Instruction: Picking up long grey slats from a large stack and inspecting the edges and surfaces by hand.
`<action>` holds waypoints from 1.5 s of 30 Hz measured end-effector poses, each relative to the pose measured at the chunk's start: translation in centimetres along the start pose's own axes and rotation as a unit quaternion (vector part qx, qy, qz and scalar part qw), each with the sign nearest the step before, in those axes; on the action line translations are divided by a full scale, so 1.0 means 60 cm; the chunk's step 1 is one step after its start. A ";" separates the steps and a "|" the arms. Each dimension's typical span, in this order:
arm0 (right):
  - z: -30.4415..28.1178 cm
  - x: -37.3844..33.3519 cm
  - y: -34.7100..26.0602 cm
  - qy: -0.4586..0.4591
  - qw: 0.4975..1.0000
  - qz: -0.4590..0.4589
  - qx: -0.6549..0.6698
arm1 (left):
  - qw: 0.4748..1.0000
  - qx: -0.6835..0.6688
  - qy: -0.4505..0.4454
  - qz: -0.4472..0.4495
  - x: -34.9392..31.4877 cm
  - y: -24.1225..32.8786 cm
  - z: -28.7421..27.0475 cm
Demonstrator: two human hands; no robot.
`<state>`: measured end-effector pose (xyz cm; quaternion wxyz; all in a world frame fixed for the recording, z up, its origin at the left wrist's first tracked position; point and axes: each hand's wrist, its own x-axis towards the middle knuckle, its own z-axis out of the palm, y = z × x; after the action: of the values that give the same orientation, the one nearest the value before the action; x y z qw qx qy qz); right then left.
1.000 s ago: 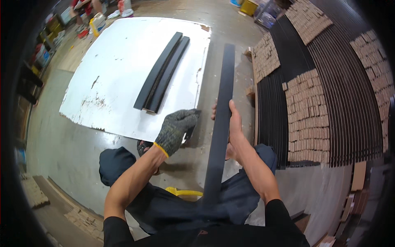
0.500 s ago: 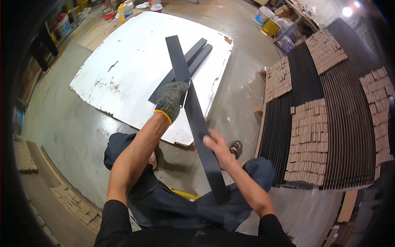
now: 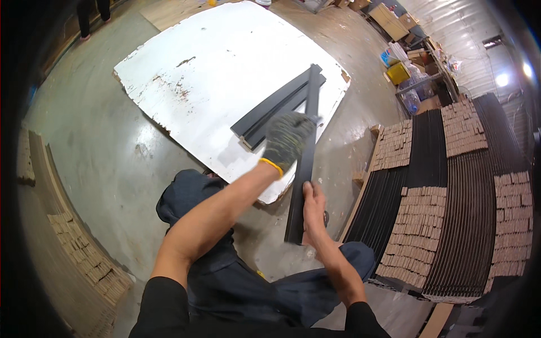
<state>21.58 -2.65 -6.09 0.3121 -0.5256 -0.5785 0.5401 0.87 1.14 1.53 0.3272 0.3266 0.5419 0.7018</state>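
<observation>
A long dark grey board strip (image 3: 305, 169) runs from above my lap out over the white panel, turned so that a narrow side faces up. My right hand (image 3: 314, 209), bare, grips it near its close end, thumb on one side. My left hand (image 3: 289, 138), in a dark knitted glove with a yellow cuff, is closed at the strip's middle and smeared by motion. A small grey bit shows at its fingertips; what it is I cannot make out. Several more dark strips (image 3: 270, 107) lie side by side on the white panel (image 3: 208, 73), just beyond the glove.
At the right stand tall stacks of dark strips (image 3: 465, 208) with brown ends (image 3: 414, 231). More stacked strips (image 3: 90, 265) are at the lower left. A shelf with a yellow container (image 3: 398, 74) is at the far right. Another person's legs (image 3: 84, 19) show far left.
The strip has swung round to point further right and stands more on its edge. My left glove has moved right along with it. The view has shifted, and one strip's end now shows pale.
</observation>
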 end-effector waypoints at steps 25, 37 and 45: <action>0.173 0.531 0.229 0.172 0.978 -0.012 -0.120 | 0.996 0.069 -0.060 0.005 -0.006 -0.021 -0.008; 0.064 0.340 0.283 -0.041 0.997 0.018 0.058 | 0.915 -0.264 -0.047 -0.300 0.006 0.022 -0.006; -0.082 0.075 0.214 0.017 0.984 0.171 0.055 | 0.916 -0.296 -0.110 -0.247 0.019 -0.005 0.032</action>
<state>28.51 1.34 -18.14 0.2527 -0.6080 -0.4442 0.6075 1.82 3.19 1.74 0.6296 0.1459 0.3335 0.6863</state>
